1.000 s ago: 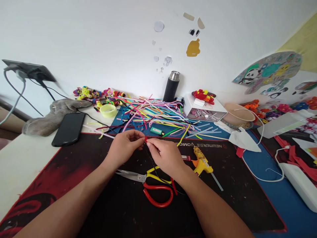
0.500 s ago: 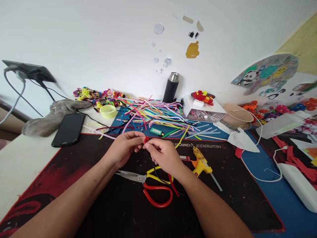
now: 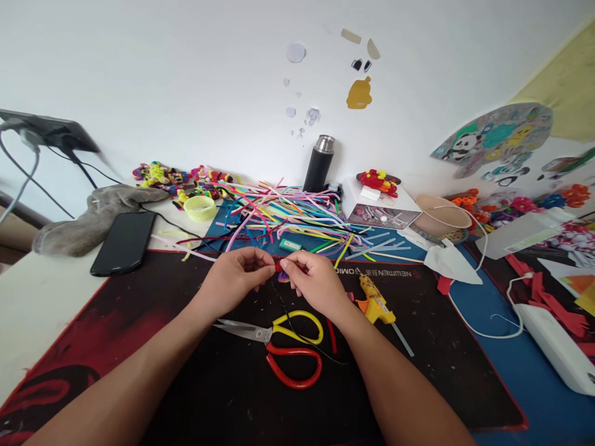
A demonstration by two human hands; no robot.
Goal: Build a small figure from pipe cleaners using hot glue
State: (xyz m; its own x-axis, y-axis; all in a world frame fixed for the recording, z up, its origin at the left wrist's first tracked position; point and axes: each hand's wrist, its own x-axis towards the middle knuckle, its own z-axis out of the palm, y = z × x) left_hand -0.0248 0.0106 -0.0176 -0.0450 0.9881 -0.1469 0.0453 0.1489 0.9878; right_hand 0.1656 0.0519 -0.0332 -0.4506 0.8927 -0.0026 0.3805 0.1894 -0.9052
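A small red piece (image 3: 278, 266) sits between the fingertips of both hands, mostly covered by them. My left hand (image 3: 239, 277) pinches at its left side, and my right hand (image 3: 312, 282) grips it from the right. Something purple (image 3: 283, 276) shows just under the right fingertips. Below the hands lie open-bladed scissors (image 3: 264, 335) with one yellow and one red handle. A thin black cord runs across them. A red strip (image 3: 331, 336) lies right of the handles, and a yellow glue gun (image 3: 375, 300) rests beside my right wrist.
Colourful pipe cleaners (image 3: 288, 214) are heaped behind the hands. A black flask (image 3: 318, 164) stands by the wall. To the left are a phone (image 3: 123, 243) and a tape roll (image 3: 200, 209). A white box (image 3: 385, 207), white cable and power strip (image 3: 555, 347) lie right.
The hands have turned slightly and the right one has shifted a little right. Purple now shows below the red piece. More of the yellow scissor handle is visible. The whole view has shifted slightly.
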